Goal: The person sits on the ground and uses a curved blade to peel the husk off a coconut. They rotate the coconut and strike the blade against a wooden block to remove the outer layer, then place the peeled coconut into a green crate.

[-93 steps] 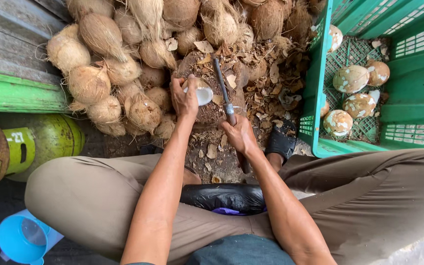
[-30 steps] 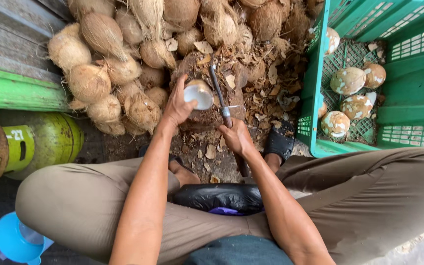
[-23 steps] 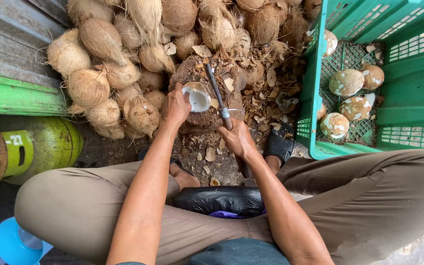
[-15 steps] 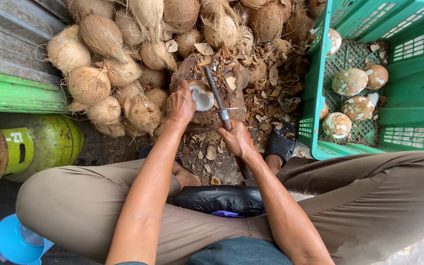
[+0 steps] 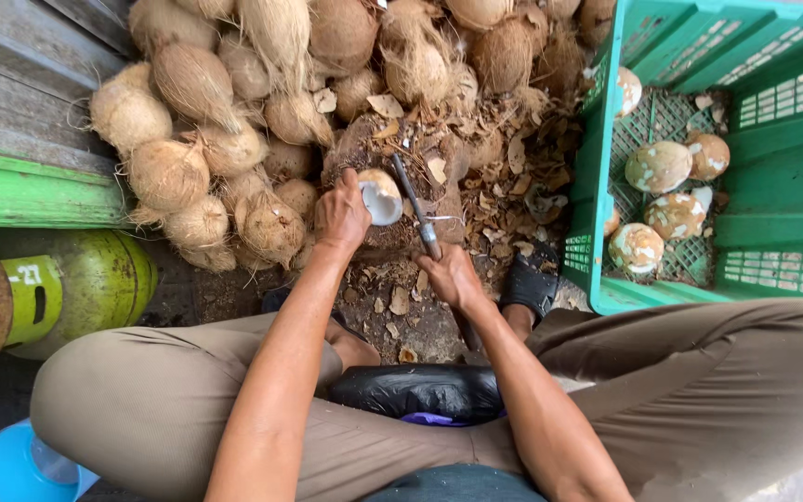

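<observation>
From my feed I see a dirt floor (image 5: 420, 339) littered with husk chips, under even daylight. A grey plank wall (image 5: 20, 84) with a green ledge (image 5: 30, 195) runs along the left, with a green gas cylinder (image 5: 85, 288) below it. A pile of husked coconuts (image 5: 234, 121) fills the top, and a green crate (image 5: 773, 186) stands at the right.

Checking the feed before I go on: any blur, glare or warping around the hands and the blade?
Head view: even daylight, no glare; left hand on the coconut and right hand on the knife look sharp; wide-lens bending at the green crate.
</observation>
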